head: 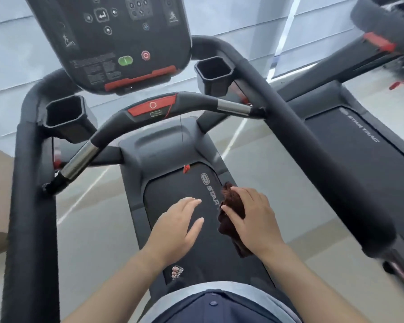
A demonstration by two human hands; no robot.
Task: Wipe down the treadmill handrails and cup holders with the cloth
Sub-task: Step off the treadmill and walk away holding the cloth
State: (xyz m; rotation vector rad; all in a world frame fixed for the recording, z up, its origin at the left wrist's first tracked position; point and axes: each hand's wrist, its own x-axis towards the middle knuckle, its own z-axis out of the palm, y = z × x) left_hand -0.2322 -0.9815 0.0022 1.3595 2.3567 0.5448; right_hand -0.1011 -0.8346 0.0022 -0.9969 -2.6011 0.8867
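Star Trac treadmill (177, 145) filling the frame, belt (184, 206) running toward 6 o'clock. Padded left handrail (30, 206) at 9 o'clock, right handrail (313, 148) at 2 o'clock. Console (112, 38) at 12. Two empty cup holders (65, 115) (214, 73) flanking it. Right hand (252, 215) clenched around a dark brown cloth (231, 206) above the belt, touching neither rail. Left hand (177, 222) just beside, fingers loosely spread, empty.

Console (107, 36) up front over the curved crossbar (163, 108), a cup holder (65, 115) left and another (214, 74) right of it, side handrails (30, 206) flanking the belt (173, 194) below, second treadmill (359, 141) at right.
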